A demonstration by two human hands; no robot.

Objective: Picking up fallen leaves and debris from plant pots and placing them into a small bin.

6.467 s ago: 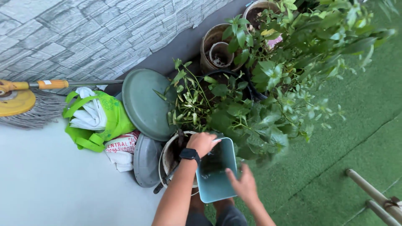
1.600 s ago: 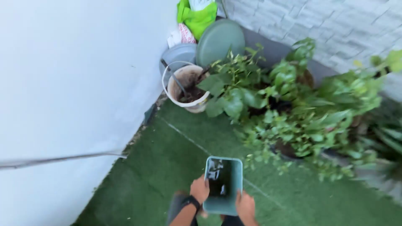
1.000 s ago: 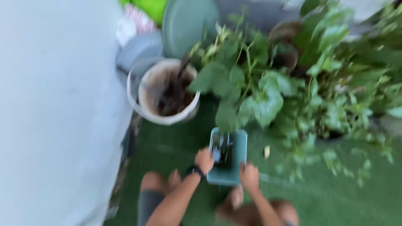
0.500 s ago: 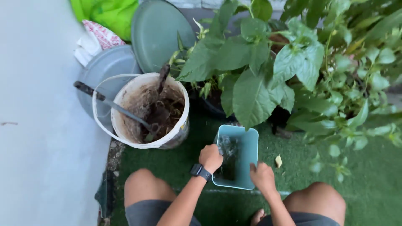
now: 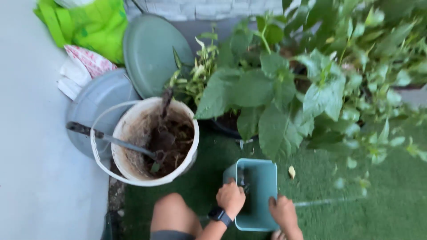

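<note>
Both hands, left hand (image 5: 231,198) and right hand (image 5: 283,212), apparently grip the teal bin (image 5: 262,186).

Open green artificial turf (image 5: 369,213) lies at three to five o'clock. A soil-caked white plastic bucket (image 5: 153,141) with a dark-handled metal tool (image 5: 111,139) blocks ten o'clock. Broad-leaved green potted plants (image 5: 284,89) overhang twelve to two o'clock, just above the rectangular teal plastic container (image 5: 258,193).
</note>
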